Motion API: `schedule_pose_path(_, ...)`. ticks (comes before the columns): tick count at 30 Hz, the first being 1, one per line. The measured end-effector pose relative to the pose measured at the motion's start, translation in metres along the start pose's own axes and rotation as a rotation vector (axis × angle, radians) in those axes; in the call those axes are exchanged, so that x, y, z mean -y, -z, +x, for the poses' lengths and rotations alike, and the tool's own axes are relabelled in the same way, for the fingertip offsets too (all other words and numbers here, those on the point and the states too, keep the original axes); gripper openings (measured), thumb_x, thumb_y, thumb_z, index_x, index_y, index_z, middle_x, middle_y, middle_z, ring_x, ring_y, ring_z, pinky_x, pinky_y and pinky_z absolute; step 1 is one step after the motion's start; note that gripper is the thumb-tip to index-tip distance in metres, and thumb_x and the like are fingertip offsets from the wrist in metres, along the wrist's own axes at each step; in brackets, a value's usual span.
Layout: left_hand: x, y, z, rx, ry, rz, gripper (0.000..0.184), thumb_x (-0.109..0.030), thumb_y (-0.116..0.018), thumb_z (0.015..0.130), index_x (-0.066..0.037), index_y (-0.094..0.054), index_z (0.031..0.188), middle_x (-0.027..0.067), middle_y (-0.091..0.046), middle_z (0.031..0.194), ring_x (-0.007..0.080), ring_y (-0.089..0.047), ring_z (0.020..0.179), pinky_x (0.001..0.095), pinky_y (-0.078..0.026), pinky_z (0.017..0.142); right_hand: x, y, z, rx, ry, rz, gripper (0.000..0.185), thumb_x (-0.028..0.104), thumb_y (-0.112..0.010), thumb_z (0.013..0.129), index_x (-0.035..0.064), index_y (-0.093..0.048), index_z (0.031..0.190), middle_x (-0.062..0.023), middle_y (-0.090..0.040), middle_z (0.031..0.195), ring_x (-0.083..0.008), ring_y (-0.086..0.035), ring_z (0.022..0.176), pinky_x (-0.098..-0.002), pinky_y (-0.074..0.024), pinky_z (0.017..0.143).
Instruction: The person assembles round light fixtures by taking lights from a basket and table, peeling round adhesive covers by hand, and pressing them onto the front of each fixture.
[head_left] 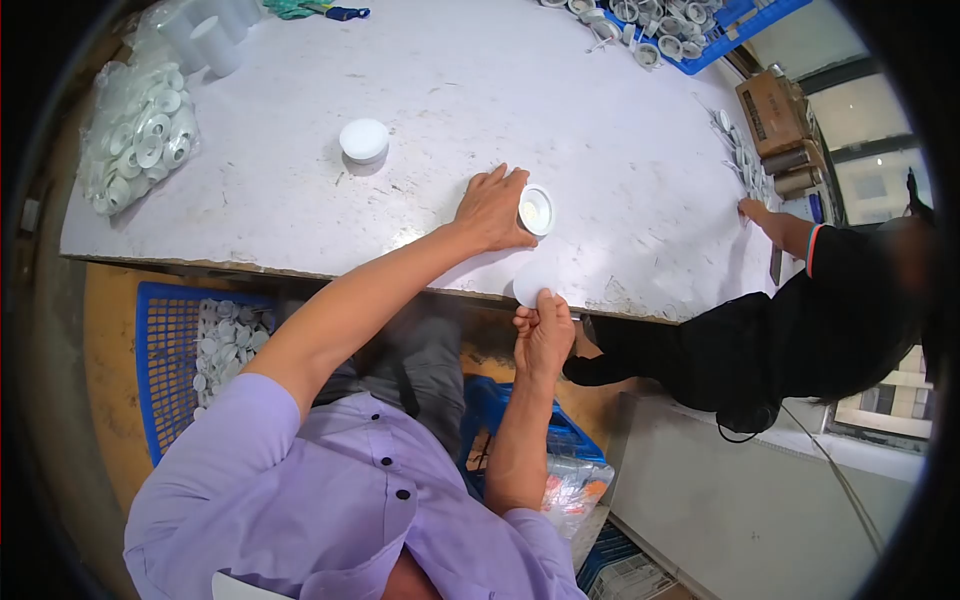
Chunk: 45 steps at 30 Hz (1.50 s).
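My left hand [492, 210] is curled round a white round housing [536, 210] standing on the white table near its front edge. Something pale yellow shows inside the housing's rim. My right hand [545, 328] pinches a thin white disc [533, 286] by its lower edge, at the table's front edge and just below the housing. A white round piece with a domed top [364, 141] rests on the table to the left of my left hand, touched by neither hand.
The table [270, 180] bears a bag of white parts [145, 135], white cylinders [216, 46] and a blue crate of metallic-looking parts [700, 62]. A person in black [800, 330] reaches over its right side. Below are a blue basket [165, 350] and a plastic bag [575, 490].
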<state>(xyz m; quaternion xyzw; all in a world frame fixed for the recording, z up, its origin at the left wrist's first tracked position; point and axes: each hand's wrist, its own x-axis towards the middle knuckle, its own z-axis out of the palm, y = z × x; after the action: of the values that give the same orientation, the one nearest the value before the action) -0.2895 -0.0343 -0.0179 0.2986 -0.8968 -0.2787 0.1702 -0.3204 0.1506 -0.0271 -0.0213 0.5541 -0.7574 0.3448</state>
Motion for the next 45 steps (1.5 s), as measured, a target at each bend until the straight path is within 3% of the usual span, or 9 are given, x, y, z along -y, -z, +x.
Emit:
schedule_pose_path(4, 0.0, -0.01, 0.007, -0.093, -0.056, 0.012, 0.076, -0.036, -0.078, 0.058, 0.001, -0.045, 0.117, 0.0204, -0.056, 0.115, 0.0335, -0.043, 0.121, 0.041, -0.032, 0.099, 0.002, 0.0, -0.005, -0.007, -0.004, -0.025, 0.013, 0.015, -0.055, 0.09, 0.0018, -0.054, 0.088, -0.0061, -0.059, 0.068, -0.0107, -0.056, 0.053, -0.0196, -0.0464, 0.048)
schedule_pose_path(7, -0.005, 0.017, -0.008, 0.135, 0.13, -0.435, 0.076, -0.031, -0.078, 0.062, -0.002, -0.043, 0.124, 0.0204, -0.056, 0.114, 0.0324, -0.052, 0.111, 0.0388, -0.042, 0.092, 0.003, 0.002, -0.006, 0.028, 0.006, -0.008, 0.013, 0.013, -0.053, 0.09, 0.0004, -0.054, 0.091, -0.0068, -0.06, 0.071, -0.0112, -0.057, 0.054, -0.0204, -0.0471, 0.05)
schedule_pose_path(10, 0.002, 0.035, -0.043, -0.022, 0.105, -0.523, 0.076, -0.025, -0.079, 0.062, -0.003, -0.042, 0.124, 0.0159, -0.06, 0.107, 0.0288, -0.06, 0.098, 0.0358, -0.048, 0.082, 0.008, -0.008, -0.008, 0.014, -0.02, 0.009, 0.013, 0.01, -0.05, 0.089, -0.0014, -0.055, 0.095, -0.0079, -0.061, 0.074, -0.012, -0.057, 0.056, -0.0211, -0.0479, 0.052)
schedule_pose_path(13, 0.016, 0.05, -0.084, -0.156, 0.139, -0.515, 0.073, -0.014, -0.079, 0.063, -0.002, -0.042, 0.124, 0.0116, -0.062, 0.1, 0.0219, -0.062, 0.091, 0.0321, -0.05, 0.076, 0.007, -0.016, -0.01, 0.04, -0.042, -0.015, 0.014, 0.007, -0.049, 0.088, -0.0022, -0.055, 0.097, -0.0086, -0.061, 0.077, -0.0125, -0.058, 0.058, -0.0213, -0.0483, 0.053)
schedule_pose_path(16, 0.015, 0.088, -0.124, 0.065, 0.492, -0.896, 0.075, -0.01, -0.079, 0.062, -0.001, -0.041, 0.125, 0.0113, -0.06, 0.104, 0.0201, -0.058, 0.097, 0.0318, -0.048, 0.082, 0.0, -0.028, -0.011, 0.068, -0.07, -0.023, 0.012, 0.006, -0.05, 0.087, -0.002, -0.055, 0.094, -0.0076, -0.061, 0.074, -0.0128, -0.058, 0.057, -0.0207, -0.0483, 0.05)
schedule_pose_path(19, 0.028, 0.095, -0.163, -0.001, 0.475, -0.917, 0.074, -0.002, -0.078, 0.062, -0.001, -0.04, 0.126, 0.0103, -0.057, 0.109, 0.0156, -0.055, 0.1, 0.029, -0.046, 0.084, -0.009, -0.042, -0.016, 0.1, -0.084, -0.04, 0.01, 0.007, -0.053, 0.087, -0.0014, -0.056, 0.091, -0.0065, -0.06, 0.071, -0.0124, -0.058, 0.055, -0.0202, -0.0482, 0.049)
schedule_pose_path(20, 0.034, 0.091, -0.174, -0.076, 0.404, -0.878, 0.071, 0.003, -0.075, 0.064, -0.001, -0.04, 0.126, 0.0075, -0.058, 0.103, 0.0135, -0.059, 0.09, 0.0256, -0.051, 0.071, -0.011, -0.048, -0.019, 0.115, -0.084, -0.046, 0.009, 0.008, -0.054, 0.087, -0.0011, -0.056, 0.09, -0.0061, -0.059, 0.07, -0.0122, -0.058, 0.054, -0.0201, -0.0482, 0.049)
schedule_pose_path(24, 0.045, 0.095, -0.197, -0.112, 0.434, -1.134, 0.077, 0.006, -0.072, 0.063, 0.003, -0.033, 0.13, 0.0108, -0.052, 0.117, 0.0172, -0.052, 0.109, 0.0296, -0.044, 0.09, -0.021, -0.07, -0.03, 0.206, -0.085, -0.127, 0.01, 0.009, -0.055, 0.087, -0.0007, -0.056, 0.088, -0.0055, -0.059, 0.068, -0.0117, -0.057, 0.054, -0.0207, -0.0483, 0.049)
schedule_pose_path(45, 0.062, 0.105, -0.22, -0.144, 0.246, -1.228, 0.074, -0.006, -0.072, 0.073, -0.001, -0.031, 0.134, 0.0099, -0.048, 0.122, 0.0167, -0.049, 0.112, 0.0308, -0.042, 0.095, -0.057, -0.117, -0.066, 0.365, -0.124, -0.403, 0.022, 0.015, -0.062, 0.086, -0.003, -0.059, 0.097, -0.005, -0.06, 0.073, -0.0071, -0.053, 0.054, -0.0196, -0.0447, 0.046)
